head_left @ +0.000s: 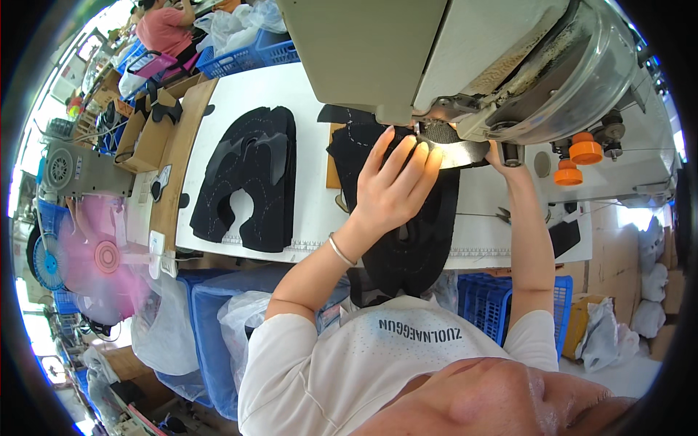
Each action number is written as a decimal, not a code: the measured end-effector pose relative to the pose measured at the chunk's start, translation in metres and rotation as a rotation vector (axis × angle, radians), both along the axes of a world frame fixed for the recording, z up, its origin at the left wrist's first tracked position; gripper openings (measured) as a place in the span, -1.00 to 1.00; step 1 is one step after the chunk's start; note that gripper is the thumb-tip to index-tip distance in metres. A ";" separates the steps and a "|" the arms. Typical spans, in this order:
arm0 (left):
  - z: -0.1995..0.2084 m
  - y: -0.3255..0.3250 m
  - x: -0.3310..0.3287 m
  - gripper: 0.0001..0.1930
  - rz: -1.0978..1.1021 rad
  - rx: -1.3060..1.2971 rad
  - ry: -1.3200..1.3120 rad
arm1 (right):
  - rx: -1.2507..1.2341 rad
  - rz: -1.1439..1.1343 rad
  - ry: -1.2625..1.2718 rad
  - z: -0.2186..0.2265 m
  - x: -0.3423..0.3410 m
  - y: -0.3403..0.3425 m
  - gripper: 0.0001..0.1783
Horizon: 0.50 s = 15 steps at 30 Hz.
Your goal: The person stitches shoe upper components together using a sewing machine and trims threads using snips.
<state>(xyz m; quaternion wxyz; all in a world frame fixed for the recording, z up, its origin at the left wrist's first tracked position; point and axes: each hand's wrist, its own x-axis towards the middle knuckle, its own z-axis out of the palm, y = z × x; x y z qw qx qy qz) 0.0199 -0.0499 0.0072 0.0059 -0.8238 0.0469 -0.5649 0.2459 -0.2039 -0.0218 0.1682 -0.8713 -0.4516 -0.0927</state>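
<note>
My left hand (400, 178) lies on a black padded fabric piece (407, 251), its fingers stretched toward the working area of the sewing machine (367, 58). A bright lamp glow falls on those fingertips. The fabric drapes over the table's front edge toward my lap. My right hand (507, 161) is at the far end of my right forearm, beside the machine's lower metal parts. They hide most of its fingers, so its grip does not show. The needle is also out of sight behind the machine's head.
Left of the machine, several black horseshoe-shaped fabric pieces (254, 174) lie stacked on the white table (313, 94). Orange knobs (585, 148) jut from the machine's right side. Small scissors (503, 215) rest near my right forearm. A pink fan (105, 256) stands left; blue crates (483, 301) sit below.
</note>
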 end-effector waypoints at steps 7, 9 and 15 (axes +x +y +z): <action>0.005 0.004 0.001 -0.68 -0.061 0.028 0.015 | 0.541 0.223 0.238 -0.009 -0.017 0.000 -0.81; -0.003 0.007 -0.002 -0.69 -0.015 0.128 0.020 | 0.598 0.200 0.450 0.013 -0.044 0.008 -0.82; 0.005 0.014 -0.009 -0.69 -0.009 0.125 0.021 | 0.702 0.099 0.603 0.034 -0.102 0.007 -0.83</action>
